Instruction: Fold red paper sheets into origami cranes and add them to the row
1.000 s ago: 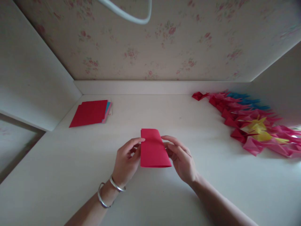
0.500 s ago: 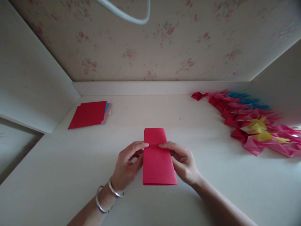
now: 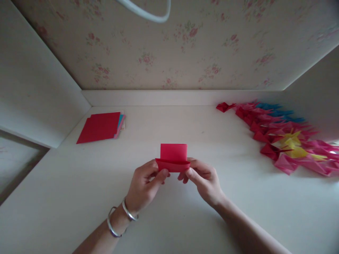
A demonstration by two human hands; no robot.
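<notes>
A folded red paper [image 3: 173, 157] lies in the middle of the white table [image 3: 66, 197]. Its near half is lifted and bent up toward the far edge. My left hand [image 3: 144, 185] pinches the near left corner of the paper between thumb and fingers. My right hand [image 3: 203, 180] pinches the near right corner the same way. Two silver bangles [image 3: 118, 218] sit on my left wrist.
A stack of square sheets [image 3: 100, 126], red on top with blue and pink edges showing, lies at the back left. A pile of folded paper pieces [image 3: 280, 137] in pink, red, blue and yellow spreads along the right wall. Walls close off the table's back and sides.
The long red strip lay flat under my fingers before. Now both hands have raised its near end and brought it up toward the far end, so the paper looks half as long.
</notes>
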